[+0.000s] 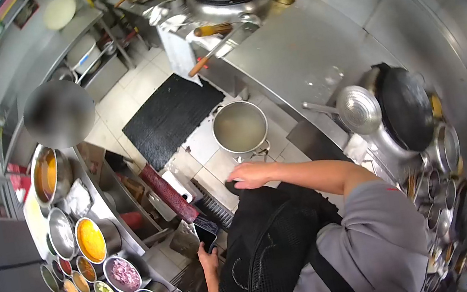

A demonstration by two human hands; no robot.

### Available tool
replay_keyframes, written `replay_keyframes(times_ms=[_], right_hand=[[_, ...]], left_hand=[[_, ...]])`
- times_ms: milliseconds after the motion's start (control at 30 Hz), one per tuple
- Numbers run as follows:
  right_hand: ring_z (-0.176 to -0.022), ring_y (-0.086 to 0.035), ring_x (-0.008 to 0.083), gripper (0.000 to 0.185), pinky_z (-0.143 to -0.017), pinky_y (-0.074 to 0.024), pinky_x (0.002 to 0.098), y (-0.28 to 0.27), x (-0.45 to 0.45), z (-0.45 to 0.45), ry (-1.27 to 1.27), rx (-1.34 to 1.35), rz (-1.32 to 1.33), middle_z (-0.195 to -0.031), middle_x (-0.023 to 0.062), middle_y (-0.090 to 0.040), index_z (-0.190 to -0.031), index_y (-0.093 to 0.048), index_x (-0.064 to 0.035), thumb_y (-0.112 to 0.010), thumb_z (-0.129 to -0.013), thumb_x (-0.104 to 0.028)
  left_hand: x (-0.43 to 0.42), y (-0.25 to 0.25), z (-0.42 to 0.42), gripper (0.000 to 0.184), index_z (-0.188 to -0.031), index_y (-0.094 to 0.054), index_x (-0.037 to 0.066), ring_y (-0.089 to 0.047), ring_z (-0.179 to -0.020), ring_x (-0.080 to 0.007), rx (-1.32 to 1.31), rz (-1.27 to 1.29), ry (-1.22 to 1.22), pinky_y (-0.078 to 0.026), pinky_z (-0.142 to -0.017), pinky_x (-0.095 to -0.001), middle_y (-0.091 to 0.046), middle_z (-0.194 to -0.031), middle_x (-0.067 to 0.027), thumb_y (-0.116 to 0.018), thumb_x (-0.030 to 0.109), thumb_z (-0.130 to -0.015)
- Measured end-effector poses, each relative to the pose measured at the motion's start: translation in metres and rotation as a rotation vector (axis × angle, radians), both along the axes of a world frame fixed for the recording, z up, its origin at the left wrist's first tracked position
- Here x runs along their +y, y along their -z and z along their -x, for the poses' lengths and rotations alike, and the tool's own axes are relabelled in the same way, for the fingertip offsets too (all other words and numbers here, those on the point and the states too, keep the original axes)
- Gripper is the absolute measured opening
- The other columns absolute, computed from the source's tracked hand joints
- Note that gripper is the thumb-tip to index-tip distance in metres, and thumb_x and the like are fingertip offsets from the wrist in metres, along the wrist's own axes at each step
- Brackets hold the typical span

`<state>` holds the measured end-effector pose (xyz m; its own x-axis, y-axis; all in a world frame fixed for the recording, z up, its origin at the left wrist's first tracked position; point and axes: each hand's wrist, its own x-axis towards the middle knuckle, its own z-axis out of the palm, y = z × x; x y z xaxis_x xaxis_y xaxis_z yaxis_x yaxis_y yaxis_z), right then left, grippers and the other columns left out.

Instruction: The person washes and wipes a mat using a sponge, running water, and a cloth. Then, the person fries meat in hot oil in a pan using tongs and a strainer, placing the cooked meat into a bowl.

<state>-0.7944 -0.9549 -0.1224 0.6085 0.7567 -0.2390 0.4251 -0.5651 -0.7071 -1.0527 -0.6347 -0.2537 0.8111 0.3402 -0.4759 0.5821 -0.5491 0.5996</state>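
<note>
My left hand [207, 251] is closed around the lower end of a dark, flat rectangular thing that looks like a smartphone [206, 236]. It is held beside the prep counter. My right hand [250, 175] reaches across in front of my body, palm down, its fingers loosely extended. The fingertips lie by a small dark thing, perhaps my clothing, that I cannot make out. Just beyond this hand, a large metal pot [244, 150] of cloudy liquid stands on the tiled floor. A black bag [256, 252] covers part of my front.
To the left, the prep counter [108, 193] bears several containers of sauces and chopped vegetables. A black mat [173, 119] lies on the floor. On the right, a steel worktop [292, 51] carries a perforated ladle [358, 109] and a wok [408, 109]. Another person's blurred head [59, 114] shows at upper left.
</note>
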Motion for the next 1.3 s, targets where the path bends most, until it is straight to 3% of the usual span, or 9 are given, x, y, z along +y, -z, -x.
replay_keyframes(times_ms=[267, 333, 400, 500, 667, 767, 1033, 1233, 1300], right_hand=[[-0.11, -0.059, 0.0366, 0.031, -0.094, -0.0481, 0.0457, -0.036, -0.162, 0.034, 0.399, -0.129, 0.018, -0.119, 0.0192, -0.06, -0.112, -0.063, -0.003, -0.06, -0.085, -0.019], [-0.11, -0.059, 0.0374, 0.032, -0.093, -0.0487, 0.0467, -0.035, -0.191, 0.028, 0.546, -0.197, -0.007, -0.126, 0.0194, -0.056, -0.114, -0.062, -0.0038, -0.061, -0.085, -0.018], [-0.111, -0.059, 0.0392, 0.042, -0.092, -0.0497, 0.0486, -0.028, -0.216, 0.018, 0.946, -0.375, 0.087, -0.137, 0.0194, -0.046, -0.126, -0.054, -0.0084, -0.062, -0.086, -0.02], [-0.112, -0.058, 0.0401, 0.052, -0.091, -0.05, 0.0504, -0.038, -0.259, -0.006, 1.082, -0.185, 0.25, -0.143, 0.0182, -0.04, -0.135, -0.044, -0.0137, -0.063, -0.087, -0.023], [-0.105, -0.061, 0.0358, 0.039, -0.088, -0.0503, 0.0479, 0.012, -0.307, -0.002, 0.805, -0.219, 0.246, -0.119, 0.013, -0.055, -0.124, -0.052, -0.0145, -0.063, -0.087, -0.024], [-0.104, -0.061, 0.0344, 0.03, -0.087, -0.0501, 0.0471, -0.006, -0.313, 0.03, 0.728, -0.191, 0.213, -0.112, 0.0127, -0.057, -0.114, -0.058, -0.0133, -0.063, -0.085, -0.02], [-0.106, -0.059, 0.0353, 0.037, -0.089, -0.0489, 0.0457, -0.02, -0.33, 0.05, 0.554, -0.076, 0.036, -0.115, 0.0141, -0.06, -0.113, -0.063, -0.0114, -0.055, -0.078, -0.003], [-0.106, -0.059, 0.0385, 0.033, -0.09, -0.0484, 0.0426, -0.099, -0.291, -0.021, 0.459, -0.184, -0.057, -0.116, 0.0178, -0.06, -0.113, -0.062, -0.0027, -0.055, -0.081, -0.003], [-0.091, -0.062, 0.0347, 0.033, -0.081, -0.0503, 0.04, -0.095, -0.268, -0.045, 0.42, -0.18, -0.117, -0.108, 0.0188, -0.062, -0.116, -0.061, -0.002, -0.057, -0.083, -0.005]], left_hand=[[-0.006, -0.017, -0.035, 0.056, -0.126, -0.057, -0.001, -0.056, -0.118, -0.0356, 0.007, -0.062, 0.187, -0.043, -0.102, -0.0421, -0.06, -0.122, -0.0222, -0.073, 0.021, -0.077], [-0.046, -0.046, -0.075, 0.052, -0.125, -0.057, -0.002, -0.059, -0.115, -0.0327, -0.039, 0.004, 0.24, -0.046, -0.099, -0.0402, -0.061, -0.122, -0.0218, -0.07, 0.021, -0.08], [-0.095, -0.055, -0.124, 0.049, -0.125, -0.057, -0.002, -0.06, -0.114, -0.0295, -0.107, 0.139, 0.315, -0.048, -0.096, -0.0387, -0.061, -0.123, -0.0215, -0.068, 0.019, -0.083], [-0.195, -0.089, -0.198, 0.045, -0.127, -0.056, -0.001, -0.062, -0.112, -0.0281, -0.23, 0.213, 0.532, -0.05, -0.093, -0.039, -0.062, -0.122, -0.0198, -0.066, 0.018, -0.087], [-0.316, -0.134, -0.27, 0.043, -0.126, -0.056, 0.001, -0.061, -0.114, -0.0302, -0.32, 0.173, 0.79, -0.051, -0.093, -0.0414, -0.062, -0.122, -0.0197, -0.068, 0.02, -0.089], [-0.339, -0.148, -0.262, 0.043, -0.127, -0.056, 0.002, -0.061, -0.114, -0.03, -0.294, 0.282, 0.702, -0.051, -0.094, -0.0409, -0.062, -0.123, -0.0189, -0.067, 0.019, -0.089], [-0.263, -0.096, -0.173, 0.044, -0.122, -0.061, 0.001, -0.064, -0.108, -0.0309, -0.092, 0.075, 0.551, -0.051, -0.093, -0.0391, -0.066, -0.116, -0.0192, -0.067, 0.023, -0.086], [-0.206, -0.07, -0.131, 0.042, -0.116, -0.064, 0.002, -0.064, -0.102, -0.0356, -0.144, -0.022, 0.376, -0.05, -0.09, -0.0427, -0.066, -0.11, -0.0202, -0.066, 0.026, -0.082], [-0.195, -0.076, -0.127, 0.043, -0.117, -0.063, 0.002, -0.063, -0.104, -0.0359, -0.201, -0.004, 0.286, -0.05, -0.091, -0.0429, -0.066, -0.112, -0.02, -0.064, 0.027, -0.082]])
